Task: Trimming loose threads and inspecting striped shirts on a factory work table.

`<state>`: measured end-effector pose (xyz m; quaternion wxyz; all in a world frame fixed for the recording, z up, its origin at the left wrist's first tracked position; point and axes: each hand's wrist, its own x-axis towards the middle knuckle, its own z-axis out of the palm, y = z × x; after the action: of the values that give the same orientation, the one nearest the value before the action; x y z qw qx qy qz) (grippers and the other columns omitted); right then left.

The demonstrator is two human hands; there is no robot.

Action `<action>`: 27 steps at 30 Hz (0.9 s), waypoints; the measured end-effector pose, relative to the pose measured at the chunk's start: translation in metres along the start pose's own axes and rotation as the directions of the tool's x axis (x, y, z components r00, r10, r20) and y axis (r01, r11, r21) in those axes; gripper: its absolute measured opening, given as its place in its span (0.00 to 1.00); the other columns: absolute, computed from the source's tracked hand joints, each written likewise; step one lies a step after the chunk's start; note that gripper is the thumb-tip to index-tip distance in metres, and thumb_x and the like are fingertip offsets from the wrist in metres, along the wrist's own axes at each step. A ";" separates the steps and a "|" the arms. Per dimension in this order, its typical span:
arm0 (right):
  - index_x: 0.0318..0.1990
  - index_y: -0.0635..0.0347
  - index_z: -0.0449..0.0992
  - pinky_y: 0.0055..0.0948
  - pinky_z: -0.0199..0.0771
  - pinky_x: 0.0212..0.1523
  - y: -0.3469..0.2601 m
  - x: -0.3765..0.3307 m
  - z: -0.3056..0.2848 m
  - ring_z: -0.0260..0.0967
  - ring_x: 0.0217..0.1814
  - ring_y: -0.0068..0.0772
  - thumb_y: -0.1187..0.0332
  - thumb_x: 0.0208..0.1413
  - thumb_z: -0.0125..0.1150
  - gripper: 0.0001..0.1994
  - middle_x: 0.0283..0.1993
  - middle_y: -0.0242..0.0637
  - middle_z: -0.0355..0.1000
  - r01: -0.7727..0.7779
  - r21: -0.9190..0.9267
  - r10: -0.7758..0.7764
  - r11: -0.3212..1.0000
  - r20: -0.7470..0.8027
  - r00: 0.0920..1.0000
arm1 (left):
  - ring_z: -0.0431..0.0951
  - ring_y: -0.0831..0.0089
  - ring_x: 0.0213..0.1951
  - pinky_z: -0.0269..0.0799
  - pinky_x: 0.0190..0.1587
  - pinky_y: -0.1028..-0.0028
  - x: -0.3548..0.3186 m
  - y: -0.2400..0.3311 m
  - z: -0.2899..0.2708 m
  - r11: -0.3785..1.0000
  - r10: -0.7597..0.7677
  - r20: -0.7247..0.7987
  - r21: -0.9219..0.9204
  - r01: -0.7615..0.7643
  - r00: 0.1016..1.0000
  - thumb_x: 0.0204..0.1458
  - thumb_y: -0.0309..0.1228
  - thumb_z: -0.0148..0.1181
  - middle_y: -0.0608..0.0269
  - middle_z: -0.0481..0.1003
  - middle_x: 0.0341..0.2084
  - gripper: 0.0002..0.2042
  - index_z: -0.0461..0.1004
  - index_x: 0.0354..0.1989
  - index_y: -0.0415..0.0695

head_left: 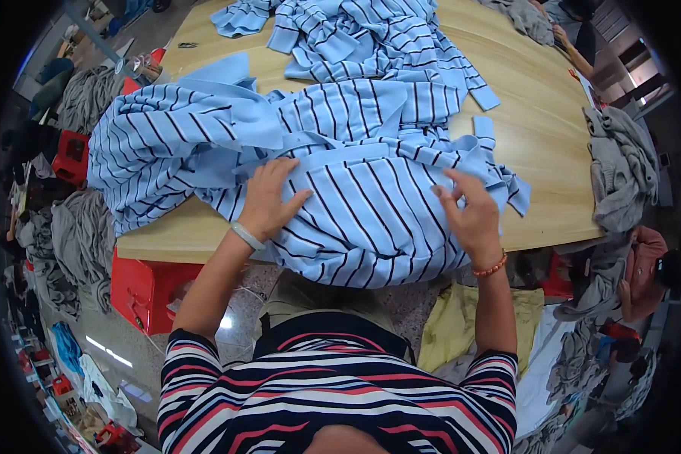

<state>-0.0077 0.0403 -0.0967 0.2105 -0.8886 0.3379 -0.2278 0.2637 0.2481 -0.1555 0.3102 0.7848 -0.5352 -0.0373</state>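
A blue striped garment [356, 204] lies at the near edge of a wooden bench [541, 129]. Both hands, left [268, 200] and right [473, 216], rest flat and open on it, gripping nothing. More striped pieces [371, 38] lie far; grey cloth [620, 170] hangs right, red stools [147, 291] stand left.

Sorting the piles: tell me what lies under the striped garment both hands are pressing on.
Under the blue striped garment lies the wooden table; its front part hangs over the edge. The left hand and right hand rest flat on top. Whether anything lies between cloth and table is covered.
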 end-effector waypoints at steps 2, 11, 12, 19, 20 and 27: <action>0.48 0.60 0.76 0.29 0.71 0.34 -0.007 -0.007 0.005 0.73 0.31 0.35 0.69 0.56 0.61 0.13 0.34 0.44 0.75 -0.055 0.083 0.045 0.995 0.111 0.993 | 0.67 0.55 0.52 0.63 0.51 0.60 0.014 0.005 0.006 0.998 0.006 0.025 0.058 -0.007 1.000 0.46 0.42 0.65 0.55 0.69 0.50 0.25 0.70 0.53 0.45; 0.53 0.60 0.75 0.31 0.62 0.28 -0.023 -0.012 0.022 0.61 0.25 0.34 0.65 0.60 0.58 0.15 0.27 0.39 0.61 0.039 0.164 -0.060 0.986 0.129 0.990 | 0.76 0.54 0.44 0.69 0.48 0.64 0.089 0.043 0.061 0.970 -0.042 0.235 -0.223 0.096 0.971 0.47 0.41 0.65 0.49 0.77 0.40 0.20 0.75 0.45 0.40; 0.53 0.61 0.75 0.31 0.62 0.28 -0.021 -0.012 0.021 0.60 0.25 0.34 0.65 0.60 0.58 0.15 0.27 0.39 0.61 0.041 0.166 -0.060 0.985 0.114 0.992 | 0.77 0.55 0.42 0.71 0.46 0.64 0.092 0.048 0.061 0.937 -0.094 0.255 -0.303 0.172 0.962 0.47 0.39 0.65 0.49 0.78 0.38 0.19 0.75 0.44 0.39; 0.46 0.62 0.77 0.31 0.64 0.26 -0.008 -0.008 0.036 0.65 0.23 0.36 0.70 0.56 0.61 0.11 0.26 0.40 0.67 0.002 0.183 -0.010 0.983 0.038 0.999 | 0.76 0.71 0.34 0.70 0.40 0.75 0.085 0.043 0.073 0.807 -0.065 0.191 -0.567 0.164 0.979 0.50 0.31 0.60 0.59 0.78 0.30 0.12 0.77 0.38 0.35; 0.45 0.62 0.77 0.31 0.66 0.27 -0.007 -0.008 0.040 0.68 0.24 0.37 0.70 0.56 0.60 0.11 0.27 0.41 0.70 0.017 0.165 -0.019 0.986 0.011 1.000 | 0.73 0.82 0.33 0.68 0.38 0.80 0.085 0.044 0.071 0.768 -0.082 0.232 -0.605 0.210 0.969 0.52 0.28 0.60 0.67 0.78 0.29 0.10 0.77 0.39 0.34; 0.44 0.63 0.77 0.36 0.72 0.31 -0.016 -0.003 0.053 0.74 0.31 0.46 0.69 0.57 0.59 0.11 0.33 0.44 0.75 0.059 0.097 -0.059 0.994 0.000 0.998 | 0.72 0.85 0.32 0.67 0.37 0.83 0.081 0.052 0.074 0.690 -0.126 0.166 -0.693 0.207 0.978 0.53 0.27 0.61 0.69 0.78 0.29 0.09 0.79 0.39 0.34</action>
<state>0.0273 0.0653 -0.1324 0.2469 -0.8872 0.2999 -0.2489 0.2268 0.1331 -0.1652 0.5537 0.6481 -0.4222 -0.3085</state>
